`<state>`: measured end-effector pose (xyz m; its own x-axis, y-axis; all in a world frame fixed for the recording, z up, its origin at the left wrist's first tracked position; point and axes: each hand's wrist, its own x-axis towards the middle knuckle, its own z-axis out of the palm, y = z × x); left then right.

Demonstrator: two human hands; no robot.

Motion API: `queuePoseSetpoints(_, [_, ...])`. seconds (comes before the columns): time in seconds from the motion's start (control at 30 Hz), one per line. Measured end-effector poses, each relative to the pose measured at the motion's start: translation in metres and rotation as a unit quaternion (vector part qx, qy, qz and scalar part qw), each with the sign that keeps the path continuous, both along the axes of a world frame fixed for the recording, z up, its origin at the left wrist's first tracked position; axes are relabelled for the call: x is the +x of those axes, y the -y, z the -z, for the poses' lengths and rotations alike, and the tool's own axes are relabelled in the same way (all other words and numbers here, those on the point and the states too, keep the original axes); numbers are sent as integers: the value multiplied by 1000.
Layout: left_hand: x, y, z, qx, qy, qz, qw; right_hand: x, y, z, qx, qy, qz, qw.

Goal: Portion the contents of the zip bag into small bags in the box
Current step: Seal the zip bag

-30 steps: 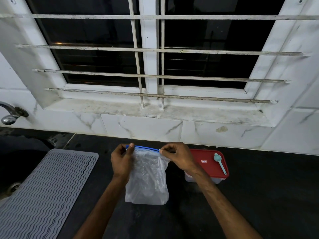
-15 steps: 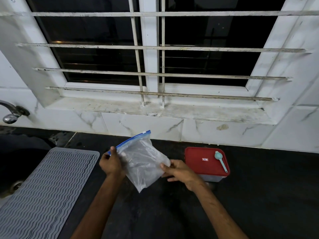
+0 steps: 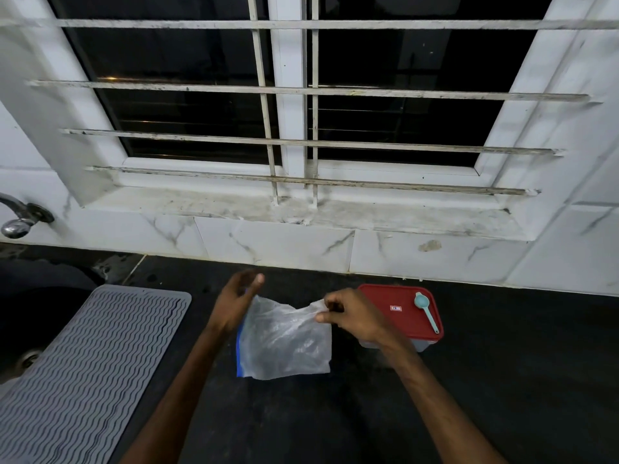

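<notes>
A clear zip bag (image 3: 284, 343) with a blue zip strip is held over the black counter (image 3: 502, 363), turned so the strip runs down its left side. My right hand (image 3: 355, 318) pinches the bag's upper right corner. My left hand (image 3: 236, 304) is at the bag's upper left edge with fingers partly spread and blurred; its grip on the bag is unclear. Behind my right hand stands a box with a red lid (image 3: 398, 313), shut, with a small teal scoop (image 3: 425, 309) lying on the lid.
A grey ribbed drying mat (image 3: 83, 370) lies at the left beside a dark sink (image 3: 30, 316) with a tap (image 3: 20, 219) above it. White marble tiles and a barred window sill rise behind the counter.
The bag has been turned from upright, zip on top, to sideways with the zip at the left. My right hand moved from the bag's lower side to its upper right corner.
</notes>
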<state>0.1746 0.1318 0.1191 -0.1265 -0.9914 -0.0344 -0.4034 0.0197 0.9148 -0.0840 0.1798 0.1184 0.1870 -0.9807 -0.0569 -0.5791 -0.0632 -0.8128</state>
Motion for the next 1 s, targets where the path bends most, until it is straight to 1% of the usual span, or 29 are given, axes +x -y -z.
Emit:
queuePoseSetpoints(0.03, [-3,-1,3,5,2,46,999,1,0,1,2,20,3,1000])
queuePoseSetpoints(0.1, [-6,-4,10,-32,43,103,993,3,-1,0,1,71,19,997])
queuePoseSetpoints(0.17, [-8,-4,13,-107,104,113,982,3,-2,0,-13,97,45,994])
queuePoseSetpoints(0.2, [-8,-4,11,-131,115,109,979,4,-2,0,-23,106,55,993])
queuePoseSetpoints(0.23, [-8,-5,8,-130,107,111,980,4,-3,0,-31,112,67,991])
queuePoseSetpoints(0.33, [-7,-9,-4,-40,25,166,985,2,-3,6,-57,163,118,978])
queuePoseSetpoints(0.37, [-5,-8,-2,-34,24,180,983,0,-3,8,-58,184,137,972])
queuePoseSetpoints(0.4, [0,-7,-1,-37,32,174,984,-3,-2,10,-58,200,149,967])
queuePoseSetpoints(0.43, [5,-6,1,-40,32,147,988,-5,-1,11,-58,207,152,965])
queuePoseSetpoints(0.53, [16,1,11,-44,-14,41,998,-7,1,15,-58,202,153,966])
queuePoseSetpoints(0.57, [15,1,14,-52,-24,25,998,-7,0,16,-56,206,156,965])
queuePoseSetpoints(0.63, [13,-2,13,-66,-39,27,997,-4,3,17,-52,227,151,961])
queuePoseSetpoints(0.7, [10,-6,10,-66,-65,49,994,0,4,15,-23,237,129,963])
queuePoseSetpoints(0.77, [10,-6,10,-55,-116,48,991,2,4,12,39,240,102,965])
queuePoseSetpoints(0.83, [10,-6,13,-42,-184,2,982,1,4,13,81,240,100,962])
queuePoseSetpoints(0.87, [11,-5,15,-34,-218,-29,975,1,2,14,100,246,120,957])
queuePoseSetpoints(0.93, [10,-7,20,-1,-270,-72,960,4,-1,20,169,274,166,932])
queuePoseSetpoints(1.0, [3,-12,34,34,-281,-86,955,12,-6,27,248,322,154,900])
